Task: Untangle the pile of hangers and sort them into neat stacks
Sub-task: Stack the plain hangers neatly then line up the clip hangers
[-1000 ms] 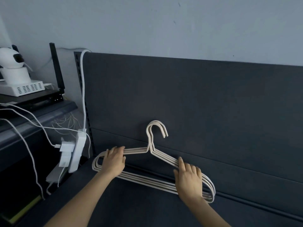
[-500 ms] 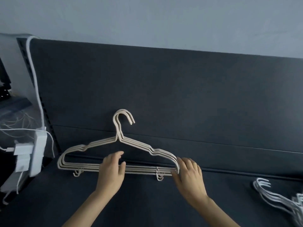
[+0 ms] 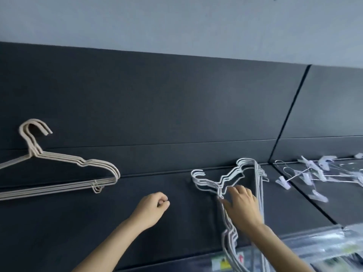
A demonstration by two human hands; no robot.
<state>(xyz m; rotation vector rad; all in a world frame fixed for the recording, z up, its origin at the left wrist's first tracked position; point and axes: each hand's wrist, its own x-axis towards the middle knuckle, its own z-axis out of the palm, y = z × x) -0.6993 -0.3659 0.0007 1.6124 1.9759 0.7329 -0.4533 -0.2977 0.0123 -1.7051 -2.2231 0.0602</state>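
Against the dark backrest, head view: dark padded backrest (image 3: 176,107) below a pale grey wall (image 3: 176,22), with a dark seat cushion (image 3: 176,228) in front of it.
Beige hangers (image 3: 78,163): a neat stack at the far left, leaning on the backrest with the hooks up and nested together; its left end runs out of frame.
White hangers (image 3: 225,179): a second stack right of centre, turned on end, hooks pointing left, the wires running down toward the lower edge of the frame.
Left hand (image 3: 151,209): over the seat cushion between the two stacks, touching neither; the fingers are curled into a loose fist, thumb against fingertip, with nothing in them.
Right hand (image 3: 241,209): on the white hangers just below their hooks; the fingers are stretched forward and a little spread, thumb apart, lying on the wires and not visibly closed round them.
Clip hangers (image 3: 306,175): a loose, blurred tangle of metal wire and pale clips at the far right, apart from both stacks.
Plastic packaging (image 3: 314,250): clear bags at the lower right, under the lower ends of the white hangers.
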